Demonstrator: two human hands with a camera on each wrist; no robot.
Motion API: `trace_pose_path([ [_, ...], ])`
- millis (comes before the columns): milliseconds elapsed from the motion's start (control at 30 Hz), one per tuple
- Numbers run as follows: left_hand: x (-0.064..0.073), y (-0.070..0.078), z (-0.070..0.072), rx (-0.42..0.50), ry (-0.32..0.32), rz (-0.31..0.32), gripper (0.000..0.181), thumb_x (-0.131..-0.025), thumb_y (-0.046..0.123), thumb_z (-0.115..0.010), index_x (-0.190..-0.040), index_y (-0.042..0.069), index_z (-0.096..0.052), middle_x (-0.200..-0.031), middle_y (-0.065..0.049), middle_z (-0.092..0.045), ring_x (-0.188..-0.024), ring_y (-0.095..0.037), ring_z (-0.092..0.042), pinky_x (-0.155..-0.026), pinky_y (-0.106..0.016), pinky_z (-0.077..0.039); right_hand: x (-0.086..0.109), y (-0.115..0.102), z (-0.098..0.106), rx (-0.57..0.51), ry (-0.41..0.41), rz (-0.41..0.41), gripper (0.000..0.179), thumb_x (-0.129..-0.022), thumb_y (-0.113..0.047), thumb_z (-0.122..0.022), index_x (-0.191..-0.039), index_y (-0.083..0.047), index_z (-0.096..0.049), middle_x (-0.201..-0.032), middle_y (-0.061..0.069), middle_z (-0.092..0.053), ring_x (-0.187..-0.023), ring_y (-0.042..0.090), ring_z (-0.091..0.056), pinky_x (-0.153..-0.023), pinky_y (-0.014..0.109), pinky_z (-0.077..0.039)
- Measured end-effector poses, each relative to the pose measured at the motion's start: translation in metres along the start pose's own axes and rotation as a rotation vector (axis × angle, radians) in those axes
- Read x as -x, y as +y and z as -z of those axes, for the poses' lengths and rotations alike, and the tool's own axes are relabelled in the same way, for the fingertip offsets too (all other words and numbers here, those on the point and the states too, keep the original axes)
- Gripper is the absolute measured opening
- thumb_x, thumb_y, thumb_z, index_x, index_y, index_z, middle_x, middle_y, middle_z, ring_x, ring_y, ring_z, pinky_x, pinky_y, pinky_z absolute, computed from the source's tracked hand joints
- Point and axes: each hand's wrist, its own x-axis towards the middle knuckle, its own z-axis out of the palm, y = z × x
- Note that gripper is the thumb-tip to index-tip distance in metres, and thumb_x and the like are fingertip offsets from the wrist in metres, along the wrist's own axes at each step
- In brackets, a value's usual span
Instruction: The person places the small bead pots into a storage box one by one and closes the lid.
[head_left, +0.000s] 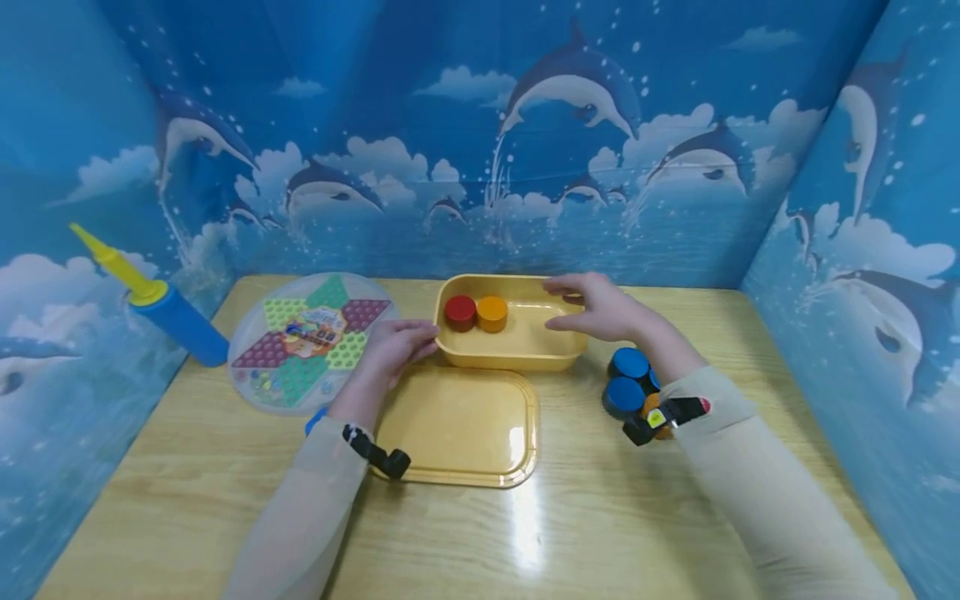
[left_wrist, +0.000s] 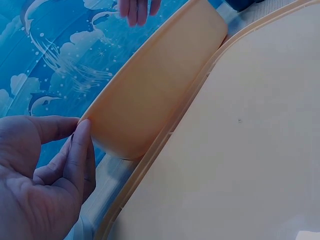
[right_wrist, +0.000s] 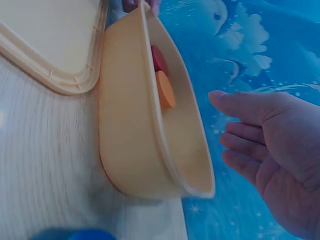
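One illegible label near left hand

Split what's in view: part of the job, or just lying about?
Likely in the job:
yellow box, rim pinched by left hand, right hand over its right end
red disc and orange disc inside
lid in front
blue discs, right

Seemingly just lying about:
game board
blue-and-yellow pump

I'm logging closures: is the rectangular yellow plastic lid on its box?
No, the rectangular yellow plastic lid lies on the pale wooden table, in front of the open yellow plastic box.
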Motion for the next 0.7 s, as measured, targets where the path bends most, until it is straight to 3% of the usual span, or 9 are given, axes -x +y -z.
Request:
trace_pose_path([
  [300,0.0,0.0,0.0,-0.026,0.003,0.007,0.039,-0.103,0.004,-0.07,-0.138,-0.01,-0.062,-0.134,-0.025,-0.063,-0.114,-0.029,-0.07,-0.091,-0.026,-0.063,0.048,0.007,0.017,0.043,0.085,-0.022,0.064,-0.1,-0.022,-0.079,-0.153,0.0,-0.052,-0.155,0.022,-0.051,-0.142,0.041,-0.049,-0.117,0.056,-0.046],
  [700,-0.002,-0.001,0.0,-0.016,0.003,0.003,0.039,-0.102,0.003,-0.07,-0.138,-0.011,-0.061,-0.132,-0.025,-0.064,-0.107,-0.024,-0.072,-0.091,-0.026,-0.063,0.117,0.035,0.033,0.1,0.134,-0.06,0.062,-0.101,-0.02,-0.076,-0.152,0.005,-0.05,-0.152,0.028,-0.052,-0.139,0.048,-0.05,-0.115,0.063,-0.044],
])
